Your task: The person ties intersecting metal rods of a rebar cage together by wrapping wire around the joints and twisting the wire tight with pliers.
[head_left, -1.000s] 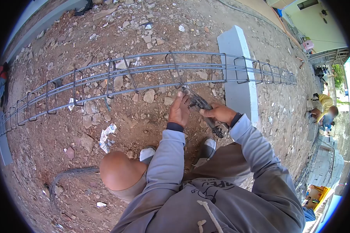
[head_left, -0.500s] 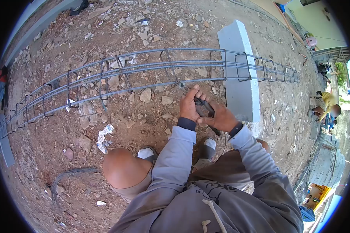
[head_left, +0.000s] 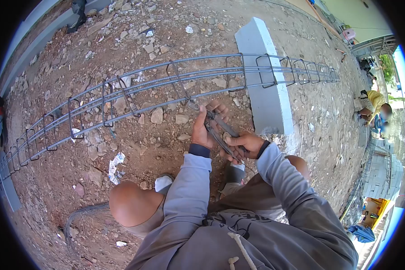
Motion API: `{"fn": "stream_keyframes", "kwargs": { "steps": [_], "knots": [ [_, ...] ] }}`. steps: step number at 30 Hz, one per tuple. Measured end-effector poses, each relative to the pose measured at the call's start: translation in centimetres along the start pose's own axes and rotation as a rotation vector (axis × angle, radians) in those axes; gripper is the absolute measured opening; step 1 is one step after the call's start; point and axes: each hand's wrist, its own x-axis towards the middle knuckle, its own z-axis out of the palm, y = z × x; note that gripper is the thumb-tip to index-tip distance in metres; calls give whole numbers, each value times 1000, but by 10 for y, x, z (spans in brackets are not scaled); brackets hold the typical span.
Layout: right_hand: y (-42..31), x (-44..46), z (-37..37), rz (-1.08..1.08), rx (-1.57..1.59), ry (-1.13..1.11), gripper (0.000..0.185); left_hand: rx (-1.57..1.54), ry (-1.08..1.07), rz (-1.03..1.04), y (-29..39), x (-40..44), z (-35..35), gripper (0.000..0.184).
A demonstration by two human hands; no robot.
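A pair of dark metal pincers [head_left: 219, 138] lies between my two hands, its handles spread apart and its head pointing up at the rebar cage [head_left: 153, 86]. My left hand [head_left: 206, 128] is closed around the pincers near the head, close to the lower bar of the cage. My right hand [head_left: 249, 145] grips the handle end, with fingers reaching across both handles. The jaws are near the joint of a square stirrup [head_left: 177, 83] and the lower bar; whether they bite on a wire is too small to tell.
The cage rests across a grey concrete block [head_left: 269, 101] on the right and another block [head_left: 10, 191] far left. Rubble and stones cover the ground. A bundle of thin wire [head_left: 78, 215] lies lower left. People [head_left: 375, 105] are crouched at the far right.
The pincers' handles have spread apart. My right hand has shifted onto the handle ends, and the view has moved slightly, so the cage appears further left.
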Motion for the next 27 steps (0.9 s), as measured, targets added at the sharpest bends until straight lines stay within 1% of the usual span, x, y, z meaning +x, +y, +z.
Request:
{"fn": "stream_keyframes", "kwargs": {
  "steps": [1, 2, 3, 5, 6, 9, 10, 12, 13, 14, 15, 17, 18, 21, 22, 25, 26, 27],
  "knots": [
    [3, 3, -4, 19, 12, -10, 44, -65, -23, -29, 4, -6, 15, 42],
    [5, 7, -7, 44, 22, -19, 46, -127, 63, -72, 8, -12, 31, 33],
    [7, 8, -8, 79, 32, -30, 49, -158, -44, -76, 5, -6, 20, 31],
    [-8, 1, 3, 119, -302, 202, 58, -226, -251, -78, -4, 10, -12, 30],
    [-15, -2, 8, 133, -472, 316, 62, -185, -167, -51, -4, 12, -9, 30],
    [-6, -11, 13, -363, -1223, 686, 69, -68, 108, 20, -10, 17, 3, 34],
    [-6, -13, 28, -291, -1218, 724, 60, -35, 205, 41, -11, 18, 8, 35],
    [21, 5, 38, -319, -1299, 990, 53, 40, 406, 82, -15, 21, 20, 39],
    [30, 15, 38, -333, -1342, 1125, 49, 101, 443, 97, -16, 21, 21, 40],
    [31, 25, 35, -367, -1233, 1146, 38, 160, 480, 114, -16, 22, 21, 40],
    [29, 28, 30, -343, -1209, 1093, 36, 217, 522, 134, -17, 22, 19, 40],
    [29, 34, 21, -291, -1142, 984, 32, 485, 556, 158, -16, 14, 11, 40],
    [37, 41, -5, -393, -1187, 882, 32, 620, 567, 176, -14, 12, 9, 40],
    [-2, 23, -10, -31, -528, 301, 37, 448, 376, 272, -12, 8, -2, 44],
    [-7, 19, -16, 41, -267, 83, 40, 422, 273, 202, -5, 1, 5, 45],
    [-10, 24, -35, 140, -125, -20, 40, 115, 50, 62, -5, 1, 13, 35],
    [0, 34, -51, 101, -163, 49, 44, 55, 38, 53, -7, 3, 11, 32],
    [-5, 32, -48, 108, -344, 147, 47, -8, 30, 40, -12, 6, 6, 30]
  ]
}}
